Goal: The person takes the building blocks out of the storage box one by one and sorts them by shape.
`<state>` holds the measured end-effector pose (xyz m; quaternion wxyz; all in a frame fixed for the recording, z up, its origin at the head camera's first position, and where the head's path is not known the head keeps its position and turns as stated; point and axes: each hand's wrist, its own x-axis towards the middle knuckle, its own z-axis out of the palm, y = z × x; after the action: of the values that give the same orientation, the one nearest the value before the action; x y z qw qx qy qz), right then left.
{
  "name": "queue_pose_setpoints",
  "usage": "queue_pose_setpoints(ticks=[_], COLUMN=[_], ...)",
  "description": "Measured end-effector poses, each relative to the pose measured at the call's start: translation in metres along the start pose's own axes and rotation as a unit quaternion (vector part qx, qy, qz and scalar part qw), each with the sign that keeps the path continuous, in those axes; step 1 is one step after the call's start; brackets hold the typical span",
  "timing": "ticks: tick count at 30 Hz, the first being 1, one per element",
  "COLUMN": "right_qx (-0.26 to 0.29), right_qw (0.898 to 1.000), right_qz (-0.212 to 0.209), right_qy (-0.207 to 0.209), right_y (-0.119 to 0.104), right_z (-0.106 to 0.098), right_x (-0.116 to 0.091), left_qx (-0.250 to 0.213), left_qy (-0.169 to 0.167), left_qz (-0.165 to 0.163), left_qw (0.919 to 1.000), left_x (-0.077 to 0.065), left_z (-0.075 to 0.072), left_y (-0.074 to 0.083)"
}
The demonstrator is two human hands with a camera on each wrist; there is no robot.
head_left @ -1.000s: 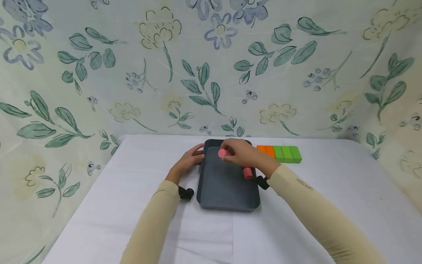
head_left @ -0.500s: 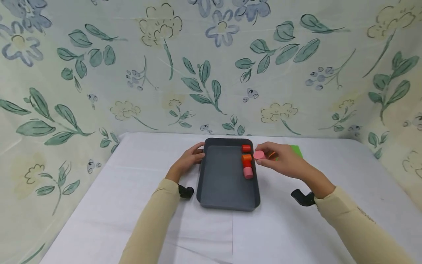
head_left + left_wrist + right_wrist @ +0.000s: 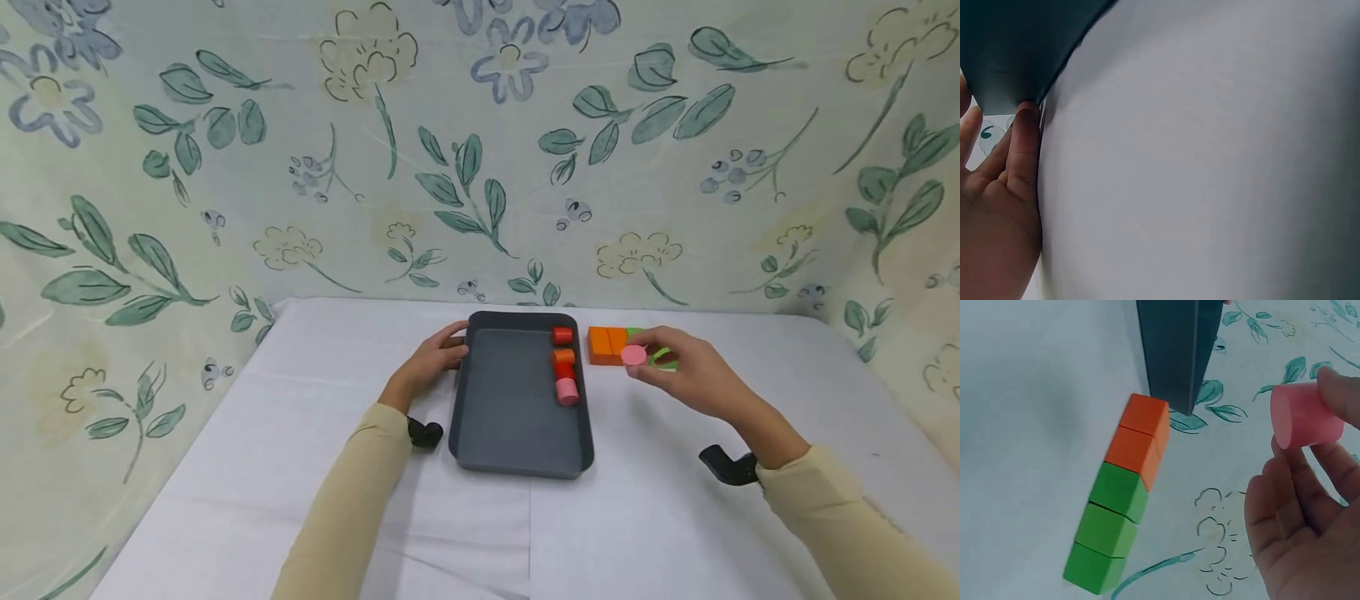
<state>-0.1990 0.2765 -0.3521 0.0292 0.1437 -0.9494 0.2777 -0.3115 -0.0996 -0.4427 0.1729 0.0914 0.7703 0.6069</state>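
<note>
My right hand [image 3: 693,372] pinches a pink cylinder block [image 3: 633,356] between thumb and fingers, in the air to the right of the tray. The right wrist view shows the same pink cylinder [image 3: 1307,415] with its flat round end facing left. My left hand [image 3: 431,358] rests against the left wall of the dark grey tray [image 3: 517,417], its fingers fairly straight along the outside. Along the tray's right side lie a red cylinder [image 3: 562,336], an orange one [image 3: 563,357], another red one [image 3: 564,372] and a pink one [image 3: 567,392].
Right of the tray stands a row of orange blocks [image 3: 1132,450] and green blocks [image 3: 1107,528], partly behind my right hand in the head view. A white cloth [image 3: 337,333] covers the table. Behind it hangs a floral curtain [image 3: 480,167].
My right hand has moved from above the tray out to the right, carrying the pink cylinder to in front of the block row. The left hand and the tray stay put.
</note>
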Motion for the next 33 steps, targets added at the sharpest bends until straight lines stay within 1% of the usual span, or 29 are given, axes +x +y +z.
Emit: queue_pose_setpoints(ticks=[3,5,10,14,18,23,28,33], right_qx=[0.001,0.006,0.029,0.036,0.035,0.040,0.045,0.049], right_qw=[1.000,1.000,0.999,0.999,0.999,0.998,0.997,0.995], right_qz=[0.001,0.003,0.011,0.002,-0.003,0.017,0.023,0.043], right_qy=[0.006,0.003,-0.020,-0.030,-0.034,-0.050,-0.062,-0.070], right_y=[0.008,0.012,0.015,0.016,0.019,0.022,0.026,0.026], right_z=[0.013,0.020,0.037,0.045,0.050,0.054,0.057,0.057], right_x=[0.002,0.001,0.004,0.008,0.010,0.012,0.017,0.021], left_qx=[0.001,0.001,0.003,0.002,0.006,0.007,0.011,0.006], left_qy=[0.001,-0.002,-0.004,0.000,0.000,-0.011,0.002,-0.001], left_qz=[0.000,0.002,-0.004,-0.006,-0.002,0.002,-0.004,0.000], left_qw=[1.0000,1.0000,1.0000,1.0000,1.0000,0.9999,0.9999,1.0000], left_x=[-0.001,0.000,0.000,-0.002,-0.002,-0.002,-0.002,-0.002], left_z=[0.000,0.001,0.002,0.000,0.001,0.000,0.000,-0.001], left_y=[0.000,0.000,-0.001,0.000,0.002,0.002,0.002,0.003])
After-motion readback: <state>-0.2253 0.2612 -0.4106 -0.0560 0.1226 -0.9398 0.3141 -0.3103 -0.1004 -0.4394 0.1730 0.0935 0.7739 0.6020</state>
